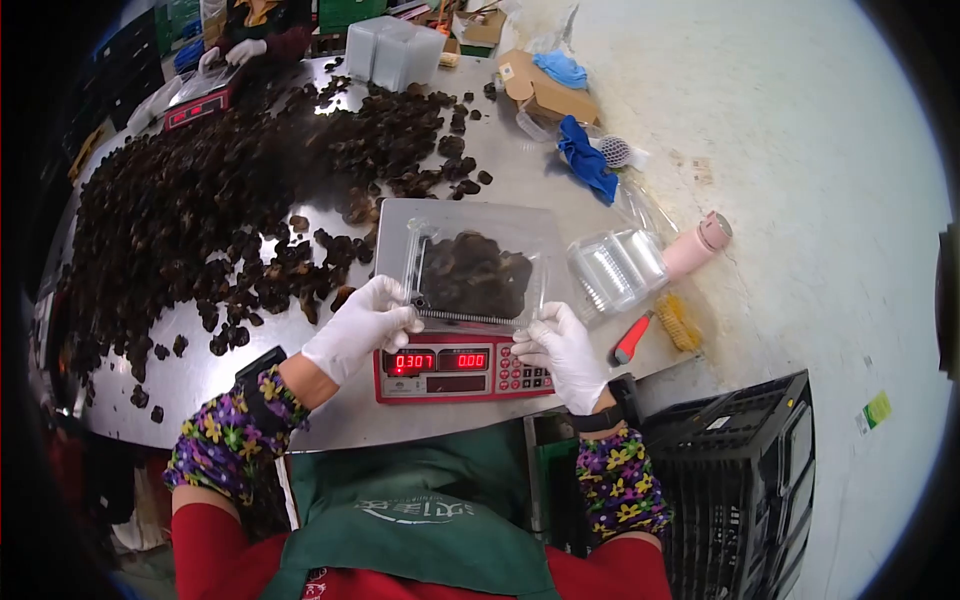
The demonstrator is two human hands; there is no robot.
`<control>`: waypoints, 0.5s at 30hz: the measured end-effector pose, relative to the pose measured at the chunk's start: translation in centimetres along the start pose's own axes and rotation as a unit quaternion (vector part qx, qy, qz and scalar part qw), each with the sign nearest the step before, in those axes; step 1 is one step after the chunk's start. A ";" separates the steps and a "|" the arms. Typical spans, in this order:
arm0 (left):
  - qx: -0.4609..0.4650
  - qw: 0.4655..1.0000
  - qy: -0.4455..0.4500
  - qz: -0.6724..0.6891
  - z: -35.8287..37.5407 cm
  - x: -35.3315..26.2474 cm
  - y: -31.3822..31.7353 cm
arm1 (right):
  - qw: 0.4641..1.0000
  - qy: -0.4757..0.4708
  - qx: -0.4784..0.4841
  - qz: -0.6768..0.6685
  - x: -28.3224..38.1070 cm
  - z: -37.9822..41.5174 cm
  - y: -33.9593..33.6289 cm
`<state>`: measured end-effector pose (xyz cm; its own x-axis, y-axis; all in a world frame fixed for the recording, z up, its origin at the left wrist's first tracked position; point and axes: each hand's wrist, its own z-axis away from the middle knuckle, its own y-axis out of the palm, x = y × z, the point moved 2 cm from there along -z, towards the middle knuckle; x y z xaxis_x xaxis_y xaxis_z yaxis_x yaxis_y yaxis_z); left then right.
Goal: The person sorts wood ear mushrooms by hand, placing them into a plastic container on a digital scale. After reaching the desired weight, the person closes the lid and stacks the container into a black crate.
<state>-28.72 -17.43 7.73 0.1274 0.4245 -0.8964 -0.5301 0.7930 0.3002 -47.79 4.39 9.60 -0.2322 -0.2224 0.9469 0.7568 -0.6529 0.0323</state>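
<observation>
A clear plastic box (468, 318) with dark brown wood ear mushrooms (475, 272) inside sits over the metal plate of a red digital scale (436, 384). Its red display reads 0.307 and 0.00. My left hand (362, 325), in a white glove, pinches the box's near left corner. At the near right corner, my right hand (563, 352), gloved the same way, closes its fingers on the edge. To the left spreads a large heap of loose wood ear mushrooms (200, 215) across the steel table (330, 385).
Stacked clear trays (615, 272), a pink bottle (700, 245), a red box cutter (630, 340) and a yellow brush (678, 322) lie to the right. Black crates (730, 440) stand below. Across the table, a gloved co-worker's hand (246, 51) is near another red scale (197, 110).
</observation>
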 end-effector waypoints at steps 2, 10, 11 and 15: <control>0.068 0.995 0.047 0.064 0.5 0.7 0.0 | 0.997 -0.005 -0.020 -0.071 -1.6 0.0 0.1; 0.080 0.990 0.108 0.047 6.5 2.6 6.2 | 0.973 -0.226 0.014 -0.055 -2.7 6.6 8.7; 0.080 0.991 0.095 0.041 7.7 3.0 7.7 | 0.960 -0.170 -0.009 -0.222 -2.3 7.8 9.3; 0.163 0.980 0.110 -0.041 10.4 1.9 10.7 | 0.921 -0.308 -0.221 -0.089 1.7 13.4 3.9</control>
<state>-25.44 -3.61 12.56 -0.0443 0.2785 -0.9594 -0.2259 0.9327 0.2812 -37.08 11.19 15.60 0.1654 0.2820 0.9451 0.3863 -0.9002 0.2010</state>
